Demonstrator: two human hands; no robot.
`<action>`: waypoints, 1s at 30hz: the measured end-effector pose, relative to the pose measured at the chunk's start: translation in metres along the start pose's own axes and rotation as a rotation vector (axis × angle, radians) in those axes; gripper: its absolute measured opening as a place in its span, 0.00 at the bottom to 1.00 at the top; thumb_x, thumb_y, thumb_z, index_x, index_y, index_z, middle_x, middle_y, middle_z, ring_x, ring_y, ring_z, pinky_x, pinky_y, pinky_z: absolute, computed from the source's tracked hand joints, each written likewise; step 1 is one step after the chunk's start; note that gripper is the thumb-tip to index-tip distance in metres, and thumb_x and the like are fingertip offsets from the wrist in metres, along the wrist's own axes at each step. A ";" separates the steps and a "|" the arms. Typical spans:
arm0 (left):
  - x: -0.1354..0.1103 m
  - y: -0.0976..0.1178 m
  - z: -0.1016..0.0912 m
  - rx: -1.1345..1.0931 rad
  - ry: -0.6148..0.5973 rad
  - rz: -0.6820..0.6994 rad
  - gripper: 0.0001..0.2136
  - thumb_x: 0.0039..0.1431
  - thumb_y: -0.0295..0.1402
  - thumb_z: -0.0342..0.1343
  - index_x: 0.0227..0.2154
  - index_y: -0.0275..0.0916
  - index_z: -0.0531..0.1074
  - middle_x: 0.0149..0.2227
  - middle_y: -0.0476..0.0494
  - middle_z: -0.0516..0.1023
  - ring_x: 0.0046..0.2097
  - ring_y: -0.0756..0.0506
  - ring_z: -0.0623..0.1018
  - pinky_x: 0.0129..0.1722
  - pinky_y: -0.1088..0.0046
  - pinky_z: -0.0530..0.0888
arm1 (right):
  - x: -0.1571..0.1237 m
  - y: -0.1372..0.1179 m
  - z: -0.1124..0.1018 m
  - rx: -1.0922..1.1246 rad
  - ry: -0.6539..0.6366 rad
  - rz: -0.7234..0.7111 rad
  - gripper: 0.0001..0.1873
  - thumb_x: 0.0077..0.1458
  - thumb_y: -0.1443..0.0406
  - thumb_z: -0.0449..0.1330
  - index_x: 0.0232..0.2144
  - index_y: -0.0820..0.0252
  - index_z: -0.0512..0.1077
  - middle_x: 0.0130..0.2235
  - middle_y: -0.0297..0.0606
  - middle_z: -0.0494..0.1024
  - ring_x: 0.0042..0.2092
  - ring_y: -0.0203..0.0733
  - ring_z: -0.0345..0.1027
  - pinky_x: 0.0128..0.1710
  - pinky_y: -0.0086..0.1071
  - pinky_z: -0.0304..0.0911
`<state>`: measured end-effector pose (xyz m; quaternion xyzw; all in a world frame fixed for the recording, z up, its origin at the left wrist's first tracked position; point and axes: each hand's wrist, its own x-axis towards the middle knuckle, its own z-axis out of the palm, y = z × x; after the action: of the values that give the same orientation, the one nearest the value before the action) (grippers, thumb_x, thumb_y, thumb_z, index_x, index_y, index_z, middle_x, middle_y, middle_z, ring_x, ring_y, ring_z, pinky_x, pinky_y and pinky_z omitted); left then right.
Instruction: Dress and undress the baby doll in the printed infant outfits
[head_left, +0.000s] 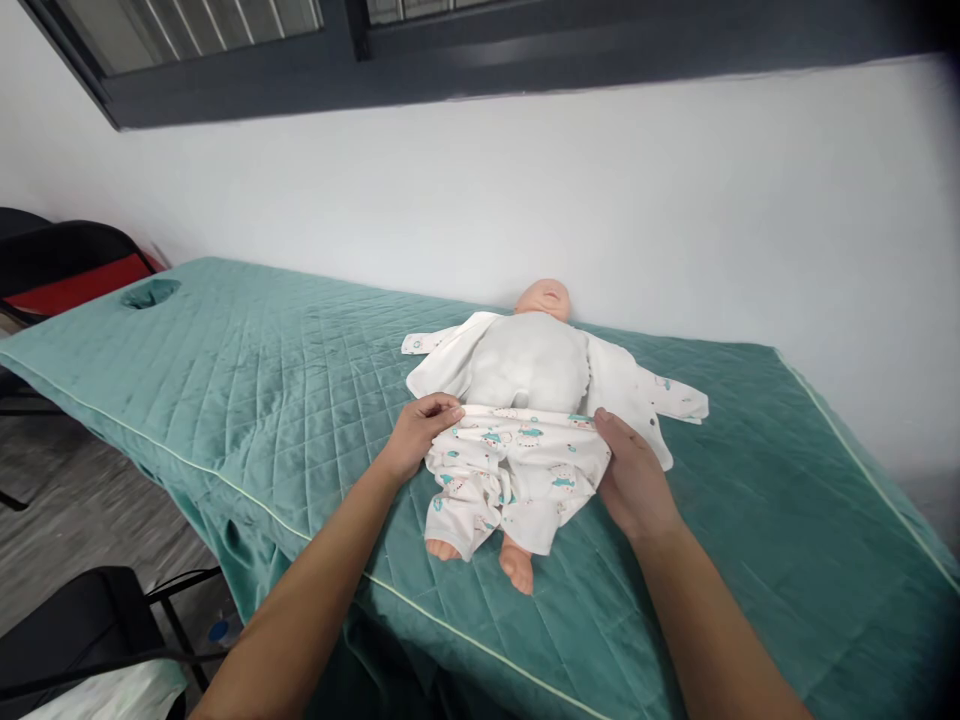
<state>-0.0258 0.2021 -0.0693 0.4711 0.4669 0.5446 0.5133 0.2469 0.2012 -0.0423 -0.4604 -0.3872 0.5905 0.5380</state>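
A baby doll (544,298) lies on its back, its head toward the wall and its feet toward me. White printed baby pants (525,455) cover its legs, with both feet showing below the cuffs. My left hand (422,432) pinches the waistband at its left end. At the other end, my right hand (628,472) grips the waistband between thumb and fingers. Above the pants the doll's white cloth torso (525,355) is bare. A white baby jacket (626,385) is spread open under it, sleeves stretched out to both sides.
The doll rests on a bed with a green quilted cover (285,400), which has a face hole (150,293) at its far left. Behind stands a white wall (465,190) below a dark window frame (480,75). Black chairs (82,620) stand at the left.
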 end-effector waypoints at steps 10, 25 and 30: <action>0.002 0.001 0.000 0.022 -0.126 -0.038 0.19 0.51 0.47 0.68 0.32 0.36 0.73 0.27 0.53 0.67 0.29 0.53 0.64 0.29 0.77 0.60 | 0.000 0.007 0.000 -0.098 -0.084 0.018 0.22 0.52 0.45 0.67 0.29 0.54 0.67 0.28 0.32 0.74 0.30 0.39 0.65 0.29 0.33 0.62; 0.004 0.009 -0.016 -0.139 -0.382 -0.149 0.14 0.42 0.26 0.57 0.36 0.36 0.75 0.30 0.50 0.72 0.30 0.52 0.67 0.30 0.75 0.59 | -0.003 0.000 -0.013 -0.474 -0.108 -0.101 0.22 0.44 0.49 0.73 0.31 0.57 0.72 0.27 0.30 0.71 0.28 0.34 0.60 0.27 0.29 0.54; 0.005 0.009 -0.018 -0.151 -0.424 -0.123 0.17 0.40 0.23 0.56 0.38 0.37 0.76 0.33 0.49 0.73 0.33 0.51 0.69 0.31 0.76 0.60 | -0.009 0.001 -0.005 -0.524 0.049 -0.140 0.21 0.44 0.50 0.72 0.30 0.56 0.71 0.25 0.30 0.70 0.26 0.34 0.58 0.25 0.30 0.52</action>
<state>-0.0452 0.2058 -0.0624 0.5057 0.3343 0.4347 0.6660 0.2518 0.1923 -0.0438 -0.5701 -0.5445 0.4202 0.4494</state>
